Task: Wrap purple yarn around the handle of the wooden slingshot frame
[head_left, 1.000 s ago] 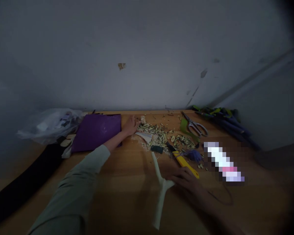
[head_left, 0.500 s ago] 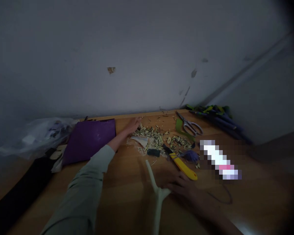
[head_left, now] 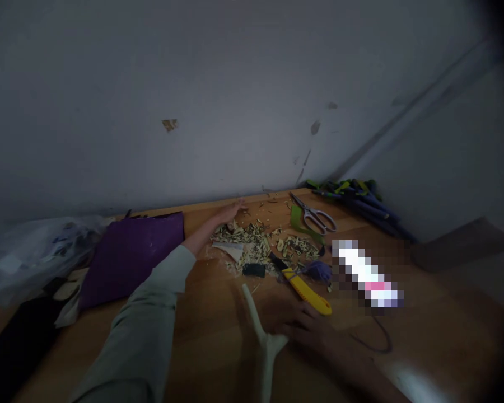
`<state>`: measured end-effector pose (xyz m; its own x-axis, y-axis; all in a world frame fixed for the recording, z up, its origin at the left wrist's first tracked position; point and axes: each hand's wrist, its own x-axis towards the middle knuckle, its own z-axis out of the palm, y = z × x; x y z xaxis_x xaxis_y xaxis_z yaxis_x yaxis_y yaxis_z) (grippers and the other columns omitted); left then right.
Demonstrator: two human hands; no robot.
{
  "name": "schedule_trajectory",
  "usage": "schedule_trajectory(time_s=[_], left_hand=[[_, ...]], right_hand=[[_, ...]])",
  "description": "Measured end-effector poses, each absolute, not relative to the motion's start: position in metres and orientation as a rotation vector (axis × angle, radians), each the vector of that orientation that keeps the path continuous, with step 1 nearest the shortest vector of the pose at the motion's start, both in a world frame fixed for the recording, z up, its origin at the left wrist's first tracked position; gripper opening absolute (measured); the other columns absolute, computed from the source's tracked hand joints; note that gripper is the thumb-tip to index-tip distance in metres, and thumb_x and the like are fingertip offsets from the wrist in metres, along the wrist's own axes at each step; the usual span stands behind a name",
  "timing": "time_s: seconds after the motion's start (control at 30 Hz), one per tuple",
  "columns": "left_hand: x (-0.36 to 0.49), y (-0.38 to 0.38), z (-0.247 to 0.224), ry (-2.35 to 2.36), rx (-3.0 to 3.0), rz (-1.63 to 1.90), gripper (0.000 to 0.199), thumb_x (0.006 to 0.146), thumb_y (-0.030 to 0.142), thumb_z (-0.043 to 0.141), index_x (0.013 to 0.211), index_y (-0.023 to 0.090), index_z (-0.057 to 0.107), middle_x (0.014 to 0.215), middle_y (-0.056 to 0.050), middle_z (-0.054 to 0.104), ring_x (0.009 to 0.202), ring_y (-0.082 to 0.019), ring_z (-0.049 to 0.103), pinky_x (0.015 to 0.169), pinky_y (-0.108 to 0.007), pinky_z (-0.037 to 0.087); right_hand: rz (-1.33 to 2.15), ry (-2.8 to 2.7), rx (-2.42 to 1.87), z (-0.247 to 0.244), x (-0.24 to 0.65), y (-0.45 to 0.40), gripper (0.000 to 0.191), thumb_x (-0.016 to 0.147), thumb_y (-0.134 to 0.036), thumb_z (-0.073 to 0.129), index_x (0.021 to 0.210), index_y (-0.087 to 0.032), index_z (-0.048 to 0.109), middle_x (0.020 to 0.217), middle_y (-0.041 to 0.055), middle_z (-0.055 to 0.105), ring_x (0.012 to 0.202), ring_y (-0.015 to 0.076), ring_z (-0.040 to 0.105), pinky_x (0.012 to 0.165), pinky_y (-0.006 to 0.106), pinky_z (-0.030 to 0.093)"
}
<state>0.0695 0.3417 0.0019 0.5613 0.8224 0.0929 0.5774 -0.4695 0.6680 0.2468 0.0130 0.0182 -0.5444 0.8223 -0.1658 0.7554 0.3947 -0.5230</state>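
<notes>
Over the bench [head_left: 210,319]: right hand [head_left: 313,331], fingers shadowed, holding forked stick [head_left: 267,358], lower end unseen; left hand [head_left: 231,213], fingers apart, beside shavings [head_left: 254,240].

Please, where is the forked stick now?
The forked stick is low in the head view, just right of centre, held by the right hand, below and left of the yellow knife.

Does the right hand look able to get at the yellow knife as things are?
Probably yes: the knife lies close by the right hand, with nothing seen between. But that hand holds the stick, so it may need freeing first.
</notes>
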Motion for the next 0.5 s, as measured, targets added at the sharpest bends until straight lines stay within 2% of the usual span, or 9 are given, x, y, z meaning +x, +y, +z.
schedule_trajectory(time_s=[0.1, 0.17, 0.23, 0.33, 0.4, 0.47, 0.5], left_hand=[[0.065, 0.313, 0.026, 1.08, 2.299, 0.544, 0.036, 0.086, 0.035, 0.048, 0.119, 0.02, 0.049, 0.128, -0.009, 0.047, 0.112, -0.023, 0.048, 0.094, -0.047, 0.039], [0.052, 0.281, 0.046, 1.047, 2.369, 0.553, 0.046, 0.087, 0.04, 0.043, 0.129, 0.019, 0.04, 0.138, -0.012, 0.037, 0.125, -0.027, 0.035, 0.104, -0.053, 0.025], [0.034, 0.235, 0.063, 0.989, 2.43, 0.536, 0.056, 0.086, 0.046, 0.04, 0.134, 0.019, 0.033, 0.145, -0.013, 0.026, 0.134, -0.027, 0.021, 0.109, -0.052, 0.012], [0.004, 0.147, 0.07, 0.82, 2.494, 0.383, 0.058, 0.078, 0.053, 0.051, 0.128, 0.025, 0.044, 0.141, -0.009, 0.036, 0.132, -0.028, 0.025, 0.11, -0.048, 0.018], [-0.014, 0.089, 0.062, 0.736, 2.534, 0.144, 0.056, 0.079, 0.051, 0.049, 0.131, 0.031, 0.041, 0.144, -0.006, 0.032, 0.131, -0.032, 0.027, 0.106, -0.051, 0.026], [-0.027, 0.043, 0.046, 0.678, 2.475, 0.01, 0.065, 0.074, 0.054, 0.055, 0.133, 0.033, 0.037, 0.143, -0.005, 0.032, 0.131, -0.032, 0.028, 0.103, -0.049, 0.033], [-0.031, 0.027, 0.037, 0.694, 2.452, 0.005, 0.064, 0.072, 0.053, 0.057, 0.131, 0.033, 0.04, 0.141, -0.006, 0.035, 0.13, -0.033, 0.029, 0.103, -0.05, 0.034]], right_hand=[[0.835, -2.513, -1.427, 0.017, 0.247, 0.013, 0.054, 0.087, -0.011, 0.046, 0.131, -0.04, 0.038, 0.115, 0.0009, 0.056, 0.11, 0.0179, 0.045, 0.092, 0.032, 0.042], [0.821, -2.513, -1.422, 0.015, 0.242, 0.012, 0.053, 0.086, -0.01, 0.046, 0.129, -0.04, 0.041, 0.112, 0.0011, 0.057, 0.108, 0.0182, 0.047, 0.089, 0.031, 0.043], [0.805, -2.505, -1.397, 0.011, 0.233, 0.01, 0.049, 0.087, -0.011, 0.045, 0.127, -0.039, 0.044, 0.109, 0.0007, 0.059, 0.104, 0.018, 0.049, 0.087, 0.031, 0.043], [0.745, -2.491, -1.322, 0.0, 0.215, 0.008, 0.041, 0.088, -0.016, 0.045, 0.124, -0.036, 0.049, 0.109, 0.001, 0.06, 0.102, 0.0176, 0.049, 0.088, 0.032, 0.042], [0.666, -2.503, -1.286, -0.003, 0.207, 0.015, 0.036, 0.088, -0.019, 0.047, 0.12, -0.033, 0.053, 0.111, 0.0013, 0.06, 0.105, 0.0172, 0.049, 0.09, 0.031, 0.041], [0.584, -2.542, -1.293, 0.001, 0.209, 0.033, 0.03, 0.084, -0.02, 0.054, 0.111, -0.032, 0.06, 0.109, -0.0003, 0.061, 0.103, 0.0144, 0.051, 0.089, 0.026, 0.042], [0.513, -2.5, -1.453, 0.006, 0.216, 0.047, 0.026, 0.081, -0.023, 0.059, 0.105, -0.033, 0.063, 0.108, -0.0023, 0.061, 0.101, 0.0124, 0.053, 0.087, 0.023, 0.043]])
